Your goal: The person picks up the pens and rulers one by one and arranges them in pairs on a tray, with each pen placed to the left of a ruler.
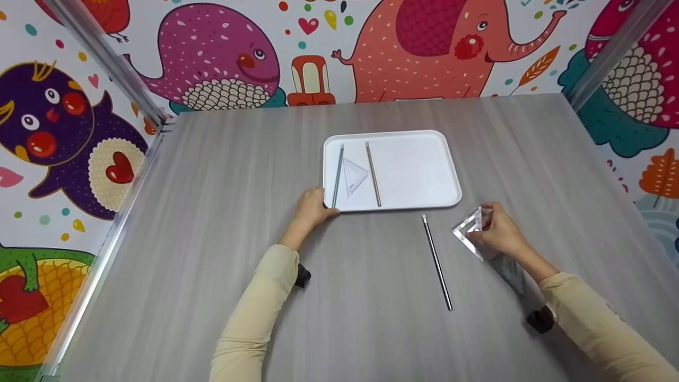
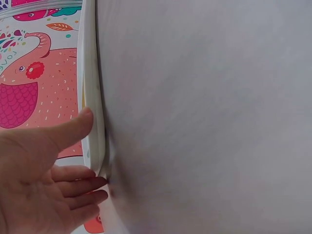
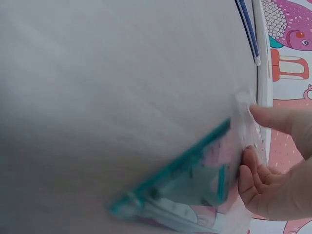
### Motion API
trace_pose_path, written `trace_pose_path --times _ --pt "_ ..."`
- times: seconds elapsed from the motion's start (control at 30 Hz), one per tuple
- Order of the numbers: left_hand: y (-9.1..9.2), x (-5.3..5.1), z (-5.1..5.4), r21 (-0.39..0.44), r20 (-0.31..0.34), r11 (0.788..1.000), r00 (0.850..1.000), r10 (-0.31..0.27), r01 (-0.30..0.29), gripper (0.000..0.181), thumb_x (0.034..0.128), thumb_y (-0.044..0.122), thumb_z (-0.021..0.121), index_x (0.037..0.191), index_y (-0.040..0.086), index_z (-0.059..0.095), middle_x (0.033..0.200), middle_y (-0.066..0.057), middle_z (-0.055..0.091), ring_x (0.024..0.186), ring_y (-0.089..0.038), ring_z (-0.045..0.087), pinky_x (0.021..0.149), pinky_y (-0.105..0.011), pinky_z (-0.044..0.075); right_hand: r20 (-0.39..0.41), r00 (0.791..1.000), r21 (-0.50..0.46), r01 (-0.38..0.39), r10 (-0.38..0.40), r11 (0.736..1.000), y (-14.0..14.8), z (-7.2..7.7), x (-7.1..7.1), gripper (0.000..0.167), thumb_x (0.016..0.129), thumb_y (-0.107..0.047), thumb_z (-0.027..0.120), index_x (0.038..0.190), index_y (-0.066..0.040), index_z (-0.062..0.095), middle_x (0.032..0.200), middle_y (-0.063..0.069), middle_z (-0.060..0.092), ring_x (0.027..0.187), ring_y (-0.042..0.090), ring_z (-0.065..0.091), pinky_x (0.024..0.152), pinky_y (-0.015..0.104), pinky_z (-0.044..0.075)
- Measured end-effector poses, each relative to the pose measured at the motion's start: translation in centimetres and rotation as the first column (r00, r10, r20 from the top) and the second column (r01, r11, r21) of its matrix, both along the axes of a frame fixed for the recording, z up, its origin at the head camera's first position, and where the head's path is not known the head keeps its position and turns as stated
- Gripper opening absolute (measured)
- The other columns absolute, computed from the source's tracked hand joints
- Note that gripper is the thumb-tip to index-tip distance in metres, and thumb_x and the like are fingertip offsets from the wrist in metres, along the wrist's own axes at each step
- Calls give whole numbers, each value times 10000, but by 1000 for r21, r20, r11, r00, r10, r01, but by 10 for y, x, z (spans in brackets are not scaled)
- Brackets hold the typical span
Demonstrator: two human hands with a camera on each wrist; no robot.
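My left hand [image 1: 313,207] holds the front left corner of a white tray [image 1: 414,170], thumb on the rim [image 2: 92,141] and fingers by the corner. In the tray lie a greenish pencil [image 1: 338,175], a clear set square [image 1: 362,173] and a brown pencil [image 1: 373,174]. My right hand [image 1: 501,231] pinches another clear set square [image 1: 460,232] right of the tray's front. In the right wrist view, a blurred teal-edged triangle [image 3: 170,168] shows below those fingers. A dark striped pencil [image 1: 437,262] lies on the table, left of the right hand.
The grey table [image 1: 212,185] ends at walls with cartoon animals [image 1: 424,53] at the back and sides. Metal posts [image 1: 116,69] stand at the back corners. A dark triangular patch [image 1: 509,273] lies beneath the right wrist; whether shadow or object, I cannot tell.
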State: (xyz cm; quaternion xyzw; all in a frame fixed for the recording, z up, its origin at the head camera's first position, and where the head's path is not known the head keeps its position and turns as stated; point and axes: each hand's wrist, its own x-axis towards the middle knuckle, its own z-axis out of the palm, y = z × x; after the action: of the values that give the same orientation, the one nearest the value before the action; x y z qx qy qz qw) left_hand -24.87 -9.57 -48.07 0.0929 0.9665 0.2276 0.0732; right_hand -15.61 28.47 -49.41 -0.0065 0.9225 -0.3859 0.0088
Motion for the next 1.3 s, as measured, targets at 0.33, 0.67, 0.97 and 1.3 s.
trace_pose_path --times 0.33,0.67,0.97,1.3 --pt "0 0 1 4 1 1000 1000 7 -7 443 746 255 744 1006 -58 568 992 -173 593 941 -303 550 817 -399 433 172 985 -266 47 -1 963 1 8 3 641 751 56 636 1276 173 287 801 81 504 634 27 504 537 179 456" --pt "1 0 1 -15 8 1000 1000 14 -14 452 745 266 744 1016 -50 569 998 -170 595 947 -303 552 814 -401 437 380 924 -430 130 48 893 4 16 4 519 863 -24 519 1300 147 296 893 -6 522 739 28 559 660 213 490" --pt "1 1 2 -18 14 1000 1000 14 -14 455 757 271 734 1036 -50 572 1008 -169 596 952 -298 552 810 -400 439 440 893 -527 176 90 831 4 21 1 454 878 -52 519 1287 81 375 883 -60 570 784 42 567 685 215 487" --pt "0 1 -1 19 9 1000 1000 17 -17 443 755 251 737 1038 -51 579 1019 -176 602 972 -306 551 835 -404 431 436 894 -658 238 104 714 -10 24 -9 261 867 -3 524 1123 -40 490 837 -40 607 750 69 605 631 209 491"
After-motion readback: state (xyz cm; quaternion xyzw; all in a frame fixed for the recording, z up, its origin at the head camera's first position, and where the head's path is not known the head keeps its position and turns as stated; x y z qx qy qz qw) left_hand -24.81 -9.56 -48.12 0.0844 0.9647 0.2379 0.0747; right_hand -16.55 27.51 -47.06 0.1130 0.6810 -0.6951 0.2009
